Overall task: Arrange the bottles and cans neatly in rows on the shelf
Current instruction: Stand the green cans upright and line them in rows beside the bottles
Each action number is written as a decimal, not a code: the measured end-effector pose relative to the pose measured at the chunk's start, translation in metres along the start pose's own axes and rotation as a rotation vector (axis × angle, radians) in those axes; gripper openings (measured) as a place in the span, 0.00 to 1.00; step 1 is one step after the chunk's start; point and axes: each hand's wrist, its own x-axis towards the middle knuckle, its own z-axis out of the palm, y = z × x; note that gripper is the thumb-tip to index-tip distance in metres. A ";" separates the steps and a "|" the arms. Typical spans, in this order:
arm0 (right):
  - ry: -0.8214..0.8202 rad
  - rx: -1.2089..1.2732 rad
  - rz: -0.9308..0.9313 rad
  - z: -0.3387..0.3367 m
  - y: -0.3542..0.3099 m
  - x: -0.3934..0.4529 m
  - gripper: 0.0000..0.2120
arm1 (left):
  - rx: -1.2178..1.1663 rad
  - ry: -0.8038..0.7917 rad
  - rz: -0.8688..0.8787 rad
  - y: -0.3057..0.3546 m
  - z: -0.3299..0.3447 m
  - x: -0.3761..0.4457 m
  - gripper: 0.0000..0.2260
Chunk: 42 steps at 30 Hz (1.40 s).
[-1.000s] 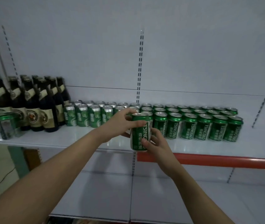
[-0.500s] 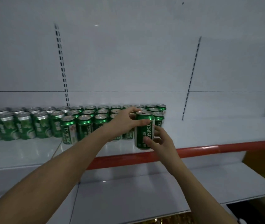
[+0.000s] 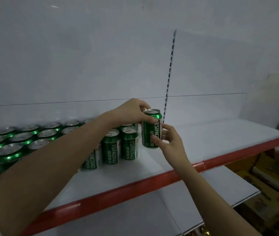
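Green can (image 3: 151, 129) carried rightward past row end — both hands' fingers (image 3: 149, 118) curled round it

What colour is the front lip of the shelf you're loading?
Red: the shelf's front lip shows best in the head view, below the held can.

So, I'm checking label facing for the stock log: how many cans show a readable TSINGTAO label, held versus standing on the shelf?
Held can, gripped by left hand and right hand: 1
Standing cans with readable label: 3
Total: 4
Further cans on the left are blurred or hidden, so not counted.
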 end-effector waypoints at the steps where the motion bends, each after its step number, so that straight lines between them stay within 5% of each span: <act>1: -0.004 -0.009 0.013 -0.002 0.007 0.009 0.20 | -0.009 -0.007 -0.005 -0.004 0.002 0.011 0.18; 11: -0.161 -0.097 0.173 0.014 0.069 0.084 0.21 | 0.289 -0.081 -0.105 -0.057 0.021 0.085 0.19; 21: -0.318 -0.180 0.203 0.028 0.112 0.119 0.24 | 0.511 -0.097 -0.219 -0.071 0.040 0.093 0.30; 27: -0.353 -0.172 0.168 0.027 0.117 0.119 0.25 | 0.617 -0.078 -0.279 -0.060 0.051 0.082 0.28; 32: -0.375 -0.135 0.192 0.015 0.101 0.121 0.35 | 0.537 0.107 -0.336 -0.051 0.049 0.062 0.25; 37: -0.135 0.156 0.147 -0.001 0.054 0.116 0.03 | 0.499 0.387 -0.367 -0.044 0.032 0.011 0.16; 42: -0.366 0.254 0.038 0.027 0.003 0.091 0.09 | 0.527 0.621 -0.470 -0.044 0.015 -0.066 0.09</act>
